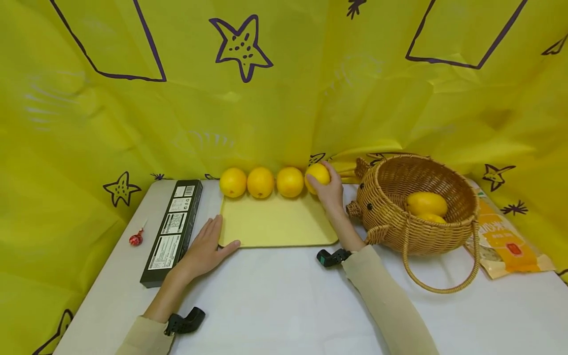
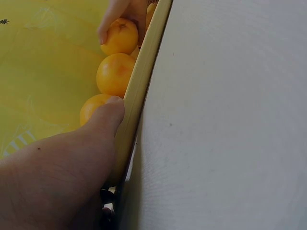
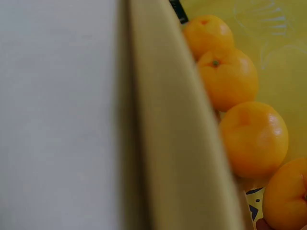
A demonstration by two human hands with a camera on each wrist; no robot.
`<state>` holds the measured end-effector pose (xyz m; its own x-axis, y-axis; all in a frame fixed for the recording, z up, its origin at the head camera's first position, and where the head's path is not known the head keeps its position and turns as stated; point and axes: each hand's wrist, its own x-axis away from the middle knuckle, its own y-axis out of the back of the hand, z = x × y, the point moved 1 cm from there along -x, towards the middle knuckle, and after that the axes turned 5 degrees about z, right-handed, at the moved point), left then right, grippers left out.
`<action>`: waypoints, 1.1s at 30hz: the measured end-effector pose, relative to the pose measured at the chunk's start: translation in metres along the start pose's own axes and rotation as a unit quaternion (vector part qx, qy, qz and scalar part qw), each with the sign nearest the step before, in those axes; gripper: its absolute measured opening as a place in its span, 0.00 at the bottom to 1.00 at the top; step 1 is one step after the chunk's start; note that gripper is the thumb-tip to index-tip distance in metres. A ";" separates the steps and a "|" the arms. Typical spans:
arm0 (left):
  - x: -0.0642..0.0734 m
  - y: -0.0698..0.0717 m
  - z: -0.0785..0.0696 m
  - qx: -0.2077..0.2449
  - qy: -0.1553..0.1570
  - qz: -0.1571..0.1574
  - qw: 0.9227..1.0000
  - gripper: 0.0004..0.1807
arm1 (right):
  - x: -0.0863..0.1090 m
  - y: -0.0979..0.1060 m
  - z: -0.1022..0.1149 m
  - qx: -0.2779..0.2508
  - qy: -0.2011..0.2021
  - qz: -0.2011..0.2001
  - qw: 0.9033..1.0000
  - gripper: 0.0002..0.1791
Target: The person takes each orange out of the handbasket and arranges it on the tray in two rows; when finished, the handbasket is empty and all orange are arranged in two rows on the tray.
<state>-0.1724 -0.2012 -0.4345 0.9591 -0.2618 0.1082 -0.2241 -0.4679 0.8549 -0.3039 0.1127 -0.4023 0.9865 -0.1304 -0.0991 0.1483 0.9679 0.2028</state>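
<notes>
A pale yellow tray lies on the white table with a row of oranges along its far edge: one orange at the left, a second orange beside it, and a third orange. At the right end of the row, my right hand grips another orange, thumb on its near side and fingers behind. My left hand rests on the tray's left front corner, fingers straight and thumb along the front rim. In the right wrist view, the tray's rim hides part of the oranges.
Right of the tray stands a pig-shaped wicker basket holding yellow fruit, its handle hanging forward. An orange-and-white packet lies behind it. A long black box and a red lollipop lie at the left. Yellow cloth hangs behind.
</notes>
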 end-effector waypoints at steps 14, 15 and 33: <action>0.000 0.001 -0.002 -0.001 0.010 0.010 1.000 0.53 | -0.016 -0.001 -0.006 0.011 0.028 0.008 1.000 0.33; 0.000 0.001 -0.002 0.001 0.011 0.009 1.000 0.53 | -0.017 -0.002 -0.007 0.014 0.027 0.010 0.999 0.33; 0.003 0.001 -0.002 -0.001 0.009 0.007 1.000 0.53 | -0.015 -0.003 -0.015 0.016 0.015 0.077 0.997 0.34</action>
<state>-0.1695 -0.2005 -0.4322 0.9586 -0.2534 0.1302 -0.2383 -0.4628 0.8538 -0.3205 0.1155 -0.4163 0.9952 0.0259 -0.0942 -0.0017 0.9687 0.2482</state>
